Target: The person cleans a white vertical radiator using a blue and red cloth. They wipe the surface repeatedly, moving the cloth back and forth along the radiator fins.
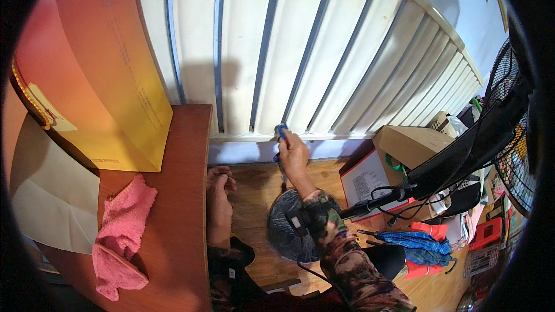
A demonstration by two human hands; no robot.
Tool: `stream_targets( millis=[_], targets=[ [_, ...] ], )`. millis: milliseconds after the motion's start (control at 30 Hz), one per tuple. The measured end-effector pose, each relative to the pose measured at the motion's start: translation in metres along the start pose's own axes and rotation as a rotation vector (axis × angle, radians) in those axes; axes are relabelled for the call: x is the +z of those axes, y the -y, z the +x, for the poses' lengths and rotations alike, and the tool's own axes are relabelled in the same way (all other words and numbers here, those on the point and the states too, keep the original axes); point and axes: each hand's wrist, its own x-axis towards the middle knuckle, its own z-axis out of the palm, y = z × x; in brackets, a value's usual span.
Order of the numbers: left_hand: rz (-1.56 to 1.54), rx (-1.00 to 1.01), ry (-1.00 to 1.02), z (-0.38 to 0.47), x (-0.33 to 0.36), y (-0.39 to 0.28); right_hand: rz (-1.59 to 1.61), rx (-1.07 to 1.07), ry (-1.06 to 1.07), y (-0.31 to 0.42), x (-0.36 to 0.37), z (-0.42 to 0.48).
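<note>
My right hand (295,156) grips a small tool with blue and red on it (282,131), held against the foot of the cream ribbed radiator (290,52). Its tip sits by the gap between two ribs, and my fingers cover most of the rest, so I cannot tell its exact kind. Lower left, my left hand (220,199) hangs beside the edge of a brown wooden table (186,208). Its fingers are loosely bent, with nothing seen in them; the table edge hides part of it. A pink cloth (125,234) lies crumpled on the tabletop.
A red-to-yellow box (117,73) stands on the table against the radiator. Below my right forearm is the round base of a standing fan (282,229); its black pole (459,151) slants rightward. Cardboard boxes (412,138) and a blue plaid umbrella (412,242) occupy the right.
</note>
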Motion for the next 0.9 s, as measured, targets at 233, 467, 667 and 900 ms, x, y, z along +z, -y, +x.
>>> stream_targets(
  millis=[233,467,667,900],
  targets=[
    [-0.028,0.035,0.055,-0.003,0.006,-0.004,-0.036,-0.151,0.177,0.032,0.012,0.0],
    [-0.024,0.009,0.024,-0.003,0.005,-0.004,-0.099,-0.058,0.177,0.055,0.058,-0.001],
    [-0.036,0.014,0.043,-0.004,0.005,-0.002,-0.144,-0.067,0.318,0.049,0.054,-0.004],
    [0.016,0.009,0.03,-0.005,0.006,0.006,-0.325,-0.075,0.485,0.065,0.04,0.035]
  ],
)
